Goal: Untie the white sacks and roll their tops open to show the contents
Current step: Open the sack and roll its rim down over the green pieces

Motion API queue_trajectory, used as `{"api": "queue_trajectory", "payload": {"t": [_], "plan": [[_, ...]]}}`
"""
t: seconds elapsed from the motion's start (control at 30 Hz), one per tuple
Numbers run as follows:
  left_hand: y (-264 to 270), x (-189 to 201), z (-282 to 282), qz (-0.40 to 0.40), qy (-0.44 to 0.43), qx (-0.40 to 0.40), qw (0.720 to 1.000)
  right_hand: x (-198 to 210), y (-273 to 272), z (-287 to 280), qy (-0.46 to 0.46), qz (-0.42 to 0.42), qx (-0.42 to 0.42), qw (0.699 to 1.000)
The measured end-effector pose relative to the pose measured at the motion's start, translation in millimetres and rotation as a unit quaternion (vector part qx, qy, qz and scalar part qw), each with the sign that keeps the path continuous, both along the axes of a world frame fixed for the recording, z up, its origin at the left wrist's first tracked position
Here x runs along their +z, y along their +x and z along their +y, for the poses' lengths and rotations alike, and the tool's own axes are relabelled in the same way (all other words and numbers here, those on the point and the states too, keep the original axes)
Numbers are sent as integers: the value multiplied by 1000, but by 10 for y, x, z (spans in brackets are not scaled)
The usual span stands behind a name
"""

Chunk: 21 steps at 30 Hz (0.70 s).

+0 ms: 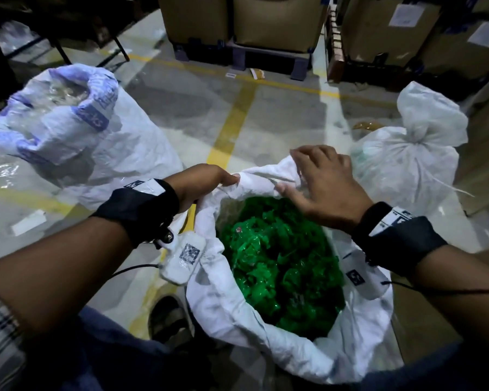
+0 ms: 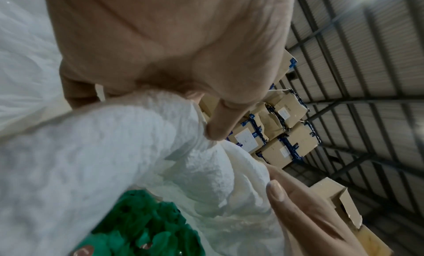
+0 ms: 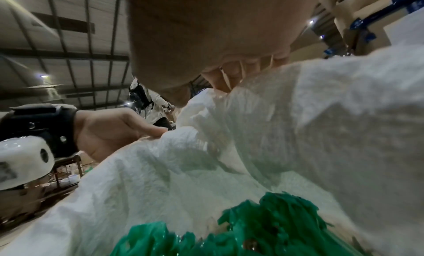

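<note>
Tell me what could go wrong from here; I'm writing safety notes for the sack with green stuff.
The left hand pinches the open sack at its far rim only, and the right hand lies across it, so a hard roll might tip it or spill the green plastic. The tied sack stands close on the right; an elbow could topple it.

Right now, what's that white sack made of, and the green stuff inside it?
The white sack looks like woven plastic fabric, matte: the wrist views show a fine grainy weave and stiff crinkles. The green stuff seems to be thin plastic film or wrappers, since it's crumpled and shiny with glints. I can't be sure.
</note>
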<state>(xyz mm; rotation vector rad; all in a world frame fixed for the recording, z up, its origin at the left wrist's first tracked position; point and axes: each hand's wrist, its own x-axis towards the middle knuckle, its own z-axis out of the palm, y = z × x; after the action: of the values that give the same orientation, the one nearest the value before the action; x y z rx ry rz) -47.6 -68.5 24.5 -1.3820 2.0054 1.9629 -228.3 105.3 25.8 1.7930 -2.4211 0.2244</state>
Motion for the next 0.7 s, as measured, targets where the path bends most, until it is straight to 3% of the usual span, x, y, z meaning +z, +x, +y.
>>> {"api": "queue_trajectory", "payload": {"t": [0.1,0.17,0.23,0.3,0.37,0.5,0.53,0.63,0.67,0.7], "plan": [[-18,52,42,2,50,8,999,-40,58,33,73,101,-19,992],[-15,96,37,-4,53,9,999,-94,83,8,119,95,-28,988],[13,134,-10,-40,37,3,999,-125,69,-22,116,-4,-18,993],[39,140,-92,-91,43,-22,995,-72,-29,-34,54,-192,-19,980],[71,124,-186,-150,50,-66,985,19,-149,-24,6,-365,-29,931],[96,134,-273,-237,40,-160,957,104,-264,9,-29,-554,-36,831],[101,144,-262,-251,36,-175,951,101,-272,18,-34,-616,-49,786],[106,168,-179,-251,-9,-208,945,104,-260,66,27,-803,-70,591],[98,147,-140,-218,-49,-210,952,103,-259,86,53,-834,-66,545],[82,117,-88,-161,-97,-203,961,102,-255,99,67,-850,-67,519]]}}
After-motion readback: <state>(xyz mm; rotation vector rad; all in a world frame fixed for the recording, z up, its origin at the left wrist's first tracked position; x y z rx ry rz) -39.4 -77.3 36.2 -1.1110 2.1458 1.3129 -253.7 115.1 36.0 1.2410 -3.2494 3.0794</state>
